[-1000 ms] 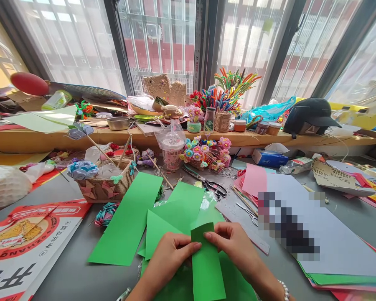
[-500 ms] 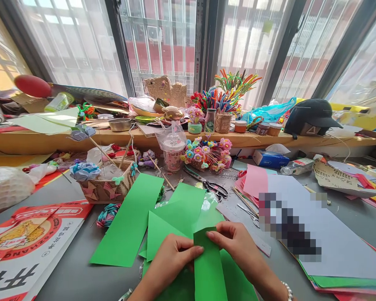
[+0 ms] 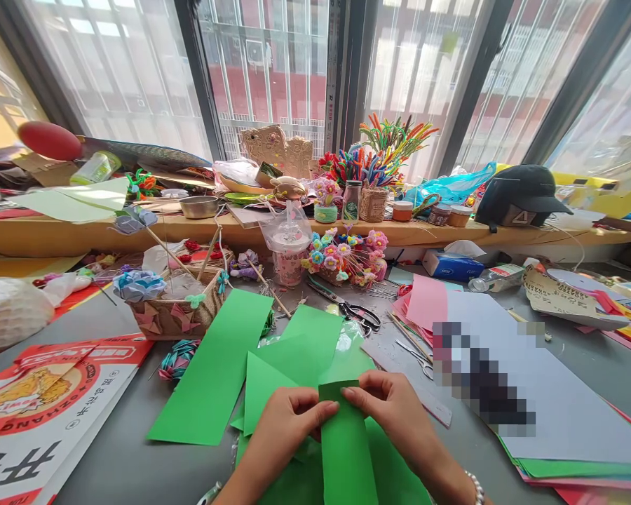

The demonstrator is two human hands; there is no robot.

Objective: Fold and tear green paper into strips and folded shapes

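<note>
Between my two hands is a strip of green paper (image 3: 348, 449), its top end bent over in a narrow fold. My left hand (image 3: 299, 417) pinches the strip's left edge near the fold. The thumb and fingers of my right hand (image 3: 383, 400) grip the same fold at its right side. Beneath and behind lie more green sheets (image 3: 315, 333), some overlapping, partly hidden by my hands. One long green strip (image 3: 215, 372) lies by itself to the left.
Black-handled scissors (image 3: 360, 315) lie behind the green sheets. A paper stack (image 3: 552, 393) is at the right, a printed red-and-white bag (image 3: 47, 414) at the left. A decorated basket (image 3: 173, 312), a lidded cup (image 3: 288, 256) and crocheted flowers (image 3: 341, 256) stand at the back.
Both hands keep their pinch on the green strip and have shifted slightly up. The folded end lies flatter and narrower than before. The whole view has drifted a little.
</note>
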